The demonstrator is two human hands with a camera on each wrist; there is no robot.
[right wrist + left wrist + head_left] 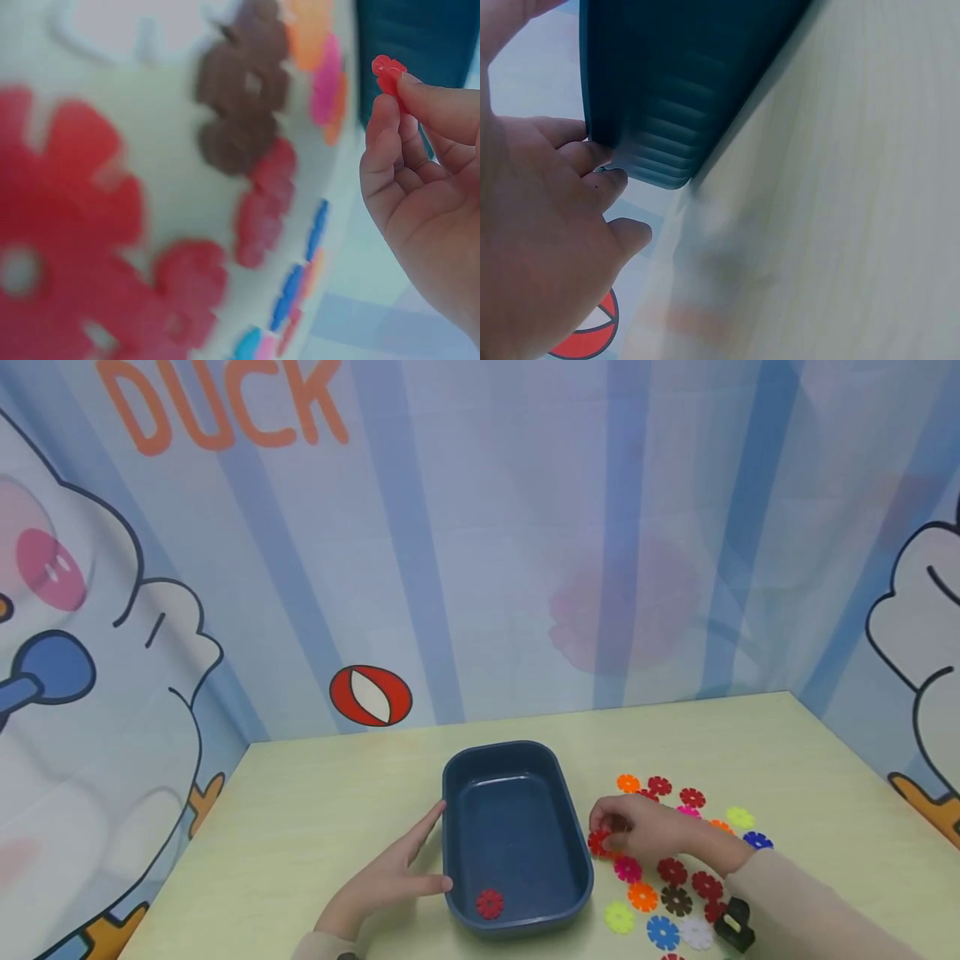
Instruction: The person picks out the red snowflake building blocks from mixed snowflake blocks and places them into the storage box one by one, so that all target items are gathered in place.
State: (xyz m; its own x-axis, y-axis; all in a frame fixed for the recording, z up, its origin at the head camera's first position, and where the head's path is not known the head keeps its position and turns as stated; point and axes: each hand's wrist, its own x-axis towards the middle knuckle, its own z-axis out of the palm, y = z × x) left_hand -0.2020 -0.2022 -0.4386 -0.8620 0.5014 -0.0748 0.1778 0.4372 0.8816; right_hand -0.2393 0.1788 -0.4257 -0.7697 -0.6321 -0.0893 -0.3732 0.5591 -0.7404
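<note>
A dark blue tray point(517, 802) stands on the table, with one red flower-shaped disc point(490, 904) lying inside near its front. My left hand point(393, 875) touches the tray's left side, thumb and fingers spread along the rim; the left wrist view shows the fingertips on the tray's point(652, 97) outer wall. Just right of the tray, my right hand point(648, 827) pinches another red flower-shaped disc point(598, 842) between thumb and fingers. In the right wrist view that pinched disc point(389, 73) appears edge-on in front of the tray.
Several loose flower discs in many colours, such as a blue disc point(663, 932), a brown disc point(677, 900) and a yellow disc point(619, 917), lie right of the tray around my right forearm. A printed curtain point(510, 568) hangs behind the table point(315, 802).
</note>
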